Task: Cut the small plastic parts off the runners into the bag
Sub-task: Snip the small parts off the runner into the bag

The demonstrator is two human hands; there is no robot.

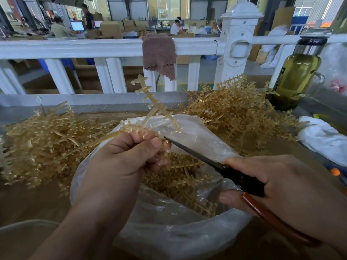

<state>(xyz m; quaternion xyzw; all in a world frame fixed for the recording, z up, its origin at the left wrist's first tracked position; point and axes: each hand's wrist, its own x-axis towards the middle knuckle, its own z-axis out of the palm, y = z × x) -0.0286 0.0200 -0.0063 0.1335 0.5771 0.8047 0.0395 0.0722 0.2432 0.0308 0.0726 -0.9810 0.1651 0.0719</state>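
Runners [47, 139] heap amber across mid-frame, beside the clear bag [169, 231] at lower centre. Left hand [120, 162], fingers curled, pinches one runner [154, 105] above the bag (centre frame); right hand [281, 184] wraps its fingers round scissors [197, 152], tip at that runner.

bag [187, 231] centre | runner piles [47, 139] left, right | bottle [294, 76] far right

No legible text, number or brand anywhere in view. Bottle [300, 72], far right: the dark label [281, 76] running down its side carries pale characters, too blurred to read. Its lid [313, 42] shows faint light marks on the dark band, likewise unreadable. Monitor [77, 25], background left: the screen is lit, its contents too small to make out.
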